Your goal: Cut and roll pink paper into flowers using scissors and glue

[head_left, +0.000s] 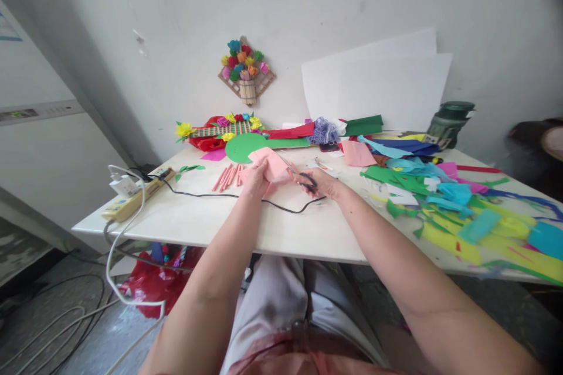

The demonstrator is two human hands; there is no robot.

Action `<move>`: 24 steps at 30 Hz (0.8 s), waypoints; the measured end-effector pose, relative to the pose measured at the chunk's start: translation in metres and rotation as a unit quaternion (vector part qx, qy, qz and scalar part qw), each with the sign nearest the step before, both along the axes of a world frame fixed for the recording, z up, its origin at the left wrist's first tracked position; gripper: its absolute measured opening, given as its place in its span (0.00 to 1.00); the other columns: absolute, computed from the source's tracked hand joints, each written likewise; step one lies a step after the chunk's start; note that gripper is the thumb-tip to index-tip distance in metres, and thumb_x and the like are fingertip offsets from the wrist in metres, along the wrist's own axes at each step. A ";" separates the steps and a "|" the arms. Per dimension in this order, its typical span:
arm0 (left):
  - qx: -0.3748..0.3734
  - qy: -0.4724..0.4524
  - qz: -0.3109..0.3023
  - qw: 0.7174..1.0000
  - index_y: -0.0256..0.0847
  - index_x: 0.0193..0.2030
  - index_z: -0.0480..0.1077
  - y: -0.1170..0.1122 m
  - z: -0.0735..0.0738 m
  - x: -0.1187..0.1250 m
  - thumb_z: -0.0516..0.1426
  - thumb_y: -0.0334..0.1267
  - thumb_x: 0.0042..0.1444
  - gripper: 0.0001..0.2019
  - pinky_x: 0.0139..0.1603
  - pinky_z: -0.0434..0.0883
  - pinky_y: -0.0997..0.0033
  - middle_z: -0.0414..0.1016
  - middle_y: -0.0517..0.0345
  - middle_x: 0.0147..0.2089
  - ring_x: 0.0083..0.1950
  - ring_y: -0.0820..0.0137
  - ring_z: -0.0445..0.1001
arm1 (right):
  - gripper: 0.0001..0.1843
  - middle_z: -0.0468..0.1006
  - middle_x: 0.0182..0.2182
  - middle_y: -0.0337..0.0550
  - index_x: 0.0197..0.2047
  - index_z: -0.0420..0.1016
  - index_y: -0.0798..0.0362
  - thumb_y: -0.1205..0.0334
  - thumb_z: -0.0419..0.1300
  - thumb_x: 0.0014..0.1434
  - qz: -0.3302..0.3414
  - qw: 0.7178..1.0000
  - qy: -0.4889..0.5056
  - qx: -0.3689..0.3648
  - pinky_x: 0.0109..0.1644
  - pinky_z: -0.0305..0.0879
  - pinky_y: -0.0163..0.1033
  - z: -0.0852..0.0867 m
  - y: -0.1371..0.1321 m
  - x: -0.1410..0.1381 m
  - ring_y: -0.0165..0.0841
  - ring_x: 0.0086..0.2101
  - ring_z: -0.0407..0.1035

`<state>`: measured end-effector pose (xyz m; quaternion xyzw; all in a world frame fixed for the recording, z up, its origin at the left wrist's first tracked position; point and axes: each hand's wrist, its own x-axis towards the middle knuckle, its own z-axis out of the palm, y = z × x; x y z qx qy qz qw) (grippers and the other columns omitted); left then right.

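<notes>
Looks to be at the cutting step: gripping pink paper (273, 166) in the left hand (258, 177), thumb pressed on the near face, and grasping dark-handled scissors (309, 183) in the right hand (323, 180), with blades pointed leftward at the right-hand edge of the paper. Too small to make out any gap between the blades, or the line of the cut. Judging from this pose, calls for holding the paper taut and steering the scissors along it, well clear of the left fingers. Could buckle under the blades if left slack.

Held up by the left hand over the middle of the table (206, 220), well back from the near edge. Plain and pale, with a broad smooth face tilted toward the camera and more pink showing below the hands; hard to tell one folded sheet from several layers. Seems thin and pliable.

Lying just left of the left hand, narrow pink pieces (226, 177) in a similar shade, possibly rolled. Behind the paper, a large green piece (243, 148) with a rounded end. Running across the table and below the wrists, a black cable (197, 195). Spread off to the right, coloured scraps (444, 193), with another pink sheet (358, 153) near the far side.
</notes>
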<state>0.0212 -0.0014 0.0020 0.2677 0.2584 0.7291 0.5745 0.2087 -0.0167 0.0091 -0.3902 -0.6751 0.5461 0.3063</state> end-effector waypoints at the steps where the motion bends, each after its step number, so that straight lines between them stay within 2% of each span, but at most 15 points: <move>1: 0.001 -0.001 0.001 1.000 0.35 0.33 0.74 0.000 0.000 0.000 0.56 0.25 0.53 0.06 0.55 0.68 0.69 0.79 0.54 0.34 0.44 0.70 0.77 | 0.13 0.69 0.15 0.32 0.30 0.66 0.55 0.54 0.61 0.50 0.001 1.000 0.001 0.002 0.11 0.48 0.26 0.000 0.000 0.000 0.22 0.12 0.59; 7: -0.004 -0.005 0.005 1.000 0.35 0.31 0.74 0.000 0.001 -0.001 0.56 0.25 0.53 0.06 0.55 0.69 0.71 0.79 0.53 0.35 0.45 0.69 0.77 | 0.15 0.67 0.14 0.33 0.27 0.64 0.55 0.52 0.61 0.51 -0.008 1.000 -0.004 0.007 0.11 0.46 0.26 0.002 -0.001 -0.001 0.21 0.11 0.58; 12: -0.010 -0.017 0.012 1.000 0.34 0.30 0.73 0.000 0.002 -0.002 0.56 0.24 0.53 0.06 0.53 0.70 0.72 0.79 0.53 0.33 0.42 0.71 0.77 | 0.16 0.66 0.13 0.32 0.27 0.65 0.55 0.51 0.61 0.51 -0.015 1.000 -0.008 0.005 0.11 0.47 0.26 0.002 -0.001 -0.002 0.21 0.11 0.58; 19: -0.014 -0.016 -0.002 1.000 0.34 0.31 0.72 -0.001 0.001 -0.001 0.58 0.25 0.51 0.03 0.52 0.71 0.68 0.79 0.52 0.33 0.43 0.67 0.77 | 0.17 0.69 0.15 0.34 0.30 0.65 0.55 0.49 0.60 0.53 0.002 1.000 -0.003 0.006 0.10 0.46 0.26 0.002 -0.001 -0.001 0.21 0.11 0.59; 24: -0.016 -0.013 -0.009 1.000 0.34 0.31 0.72 0.000 0.000 -0.001 0.59 0.25 0.50 0.03 0.52 0.71 0.69 0.78 0.53 0.31 0.40 0.69 0.78 | 0.19 0.69 0.15 0.34 0.31 0.64 0.55 0.46 0.59 0.53 -0.004 1.000 -0.012 0.005 0.11 0.47 0.26 0.004 -0.002 -0.002 0.22 0.11 0.59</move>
